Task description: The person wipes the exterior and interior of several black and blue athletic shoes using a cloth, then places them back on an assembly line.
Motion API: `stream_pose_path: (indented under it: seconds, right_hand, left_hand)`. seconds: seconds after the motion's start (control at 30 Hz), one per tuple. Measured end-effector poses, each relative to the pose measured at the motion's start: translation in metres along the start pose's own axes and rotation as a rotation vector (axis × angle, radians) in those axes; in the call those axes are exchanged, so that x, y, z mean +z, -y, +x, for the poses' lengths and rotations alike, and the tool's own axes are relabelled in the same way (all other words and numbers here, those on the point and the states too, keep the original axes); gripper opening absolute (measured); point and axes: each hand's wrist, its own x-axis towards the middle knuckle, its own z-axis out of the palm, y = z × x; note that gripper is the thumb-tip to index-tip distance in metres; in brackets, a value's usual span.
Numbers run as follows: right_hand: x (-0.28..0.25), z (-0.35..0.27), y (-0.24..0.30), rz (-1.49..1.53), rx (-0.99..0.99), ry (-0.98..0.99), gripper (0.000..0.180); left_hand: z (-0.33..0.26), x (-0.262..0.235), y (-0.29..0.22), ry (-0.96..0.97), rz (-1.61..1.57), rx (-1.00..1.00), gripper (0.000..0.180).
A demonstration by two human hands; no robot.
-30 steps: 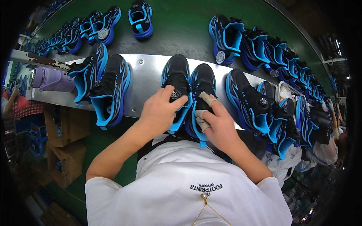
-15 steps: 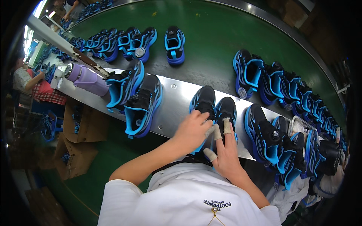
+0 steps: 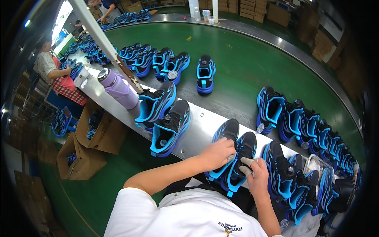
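Two black and blue sneakers stand side by side on the metal ledge in front of me, toes pointing away. My left hand (image 3: 219, 154) bends its fingers over the tongue area of the left sneaker (image 3: 229, 128), a pale finger cot showing at a fingertip. At the right sneaker (image 3: 248, 145), my right hand (image 3: 256, 170) has its fingers, in pale finger cots, curled against the collar. The exact spot each hand grips is partly covered by the fingers.
Left on the ledge (image 3: 197, 136) are another sneaker pair (image 3: 170, 126) and a purple bottle (image 3: 118, 90). More sneakers (image 3: 286, 177) crowd the right. Beyond, a green conveyor (image 3: 237, 63) carries sneaker rows. Cardboard boxes (image 3: 85, 160) stand lower left; a co-worker (image 3: 59, 71) is farther left.
The view has tilted up, showing more of the conveyor's far side. My right hand has gone from outstretched fingers to curled ones at the right sneaker; my left stays at the left sneaker.
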Motion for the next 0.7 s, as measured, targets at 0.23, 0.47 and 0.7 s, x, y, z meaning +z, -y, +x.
stream_pose_path:
  seconds: [0.23,0.47,0.7]
  right_hand:
    - [-0.01,0.0,-0.004,0.117,-0.033,0.155,0.031]
    - [-0.018,-0.007,-0.012,0.408,0.07,0.155,0.035]
    - [-0.004,0.012,-0.008,0.296,0.089,0.128,0.04]
  left_hand:
    - [-0.002,0.014,-0.016,0.047,0.384,0.053,0.01]
    - [-0.009,0.027,-0.024,-0.316,0.078,-0.1,0.032]
    - [-0.006,0.0,-0.008,-0.23,-0.182,-0.126,0.035]
